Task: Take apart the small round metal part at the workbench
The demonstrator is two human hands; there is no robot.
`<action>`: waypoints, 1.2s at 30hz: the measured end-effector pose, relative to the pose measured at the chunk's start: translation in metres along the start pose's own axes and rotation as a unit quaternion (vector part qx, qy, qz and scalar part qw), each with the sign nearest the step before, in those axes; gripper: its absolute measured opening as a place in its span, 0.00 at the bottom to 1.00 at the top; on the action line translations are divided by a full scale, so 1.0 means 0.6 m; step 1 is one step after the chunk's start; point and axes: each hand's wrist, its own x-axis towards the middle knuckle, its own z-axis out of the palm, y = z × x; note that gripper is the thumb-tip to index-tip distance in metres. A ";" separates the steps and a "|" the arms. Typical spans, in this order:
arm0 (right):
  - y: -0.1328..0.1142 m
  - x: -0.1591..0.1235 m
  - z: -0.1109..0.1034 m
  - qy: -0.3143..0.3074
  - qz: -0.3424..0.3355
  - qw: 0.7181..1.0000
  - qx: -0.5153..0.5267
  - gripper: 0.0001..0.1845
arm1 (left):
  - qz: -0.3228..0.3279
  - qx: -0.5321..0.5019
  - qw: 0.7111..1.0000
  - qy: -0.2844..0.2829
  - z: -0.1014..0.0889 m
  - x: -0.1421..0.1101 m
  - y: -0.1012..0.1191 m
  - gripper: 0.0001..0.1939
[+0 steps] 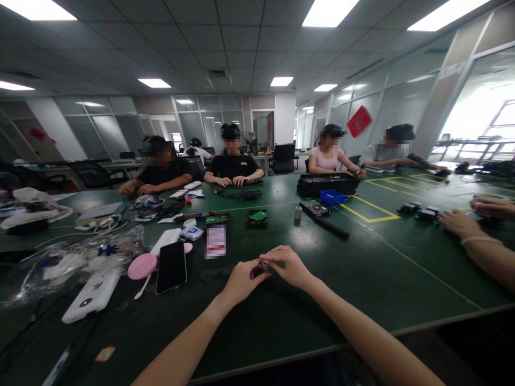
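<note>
A small grey metal cylinder (265, 267) stands at the green table in front of me, partly hidden by fingers. My left hand (242, 280) is closed round its left side, thumb and fingers pinching it. From the right, my right hand (288, 265) has its fingertips closed on the cylinder's top. Beyond my hands stands a similar metal cylinder (298, 215), upright. Left of that lie a hard drive (256, 218) with a green circuit board on it and a pale card (216, 241).
At left are a dark phone (171, 267), a pink disc (142, 266), a white device (92, 296) and clear plastic wrap. A dark bar (330, 225), a blue tray (333, 197) and a black case (322, 184) lie beyond. Co-workers sit opposite; another person's hand (461, 224) is at right.
</note>
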 end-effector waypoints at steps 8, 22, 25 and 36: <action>-0.020 -0.003 -0.010 0.044 0.003 0.999 0.011 0.20 | 0.020 -0.025 0.999 0.011 -0.003 -0.001 0.002 0.15; 0.009 0.007 -0.027 0.098 0.072 0.992 0.027 0.09 | 0.016 -0.026 1.000 -0.008 -0.009 -0.002 0.011 0.17; 0.044 -0.004 -0.038 0.006 0.102 0.995 -0.007 0.13 | 0.001 -0.027 1.000 -0.013 -0.009 -0.001 0.011 0.20; 0.082 -0.023 -0.046 -0.087 0.182 0.979 0.015 0.17 | 0.005 -0.032 0.999 0.024 0.001 -0.006 -0.004 0.22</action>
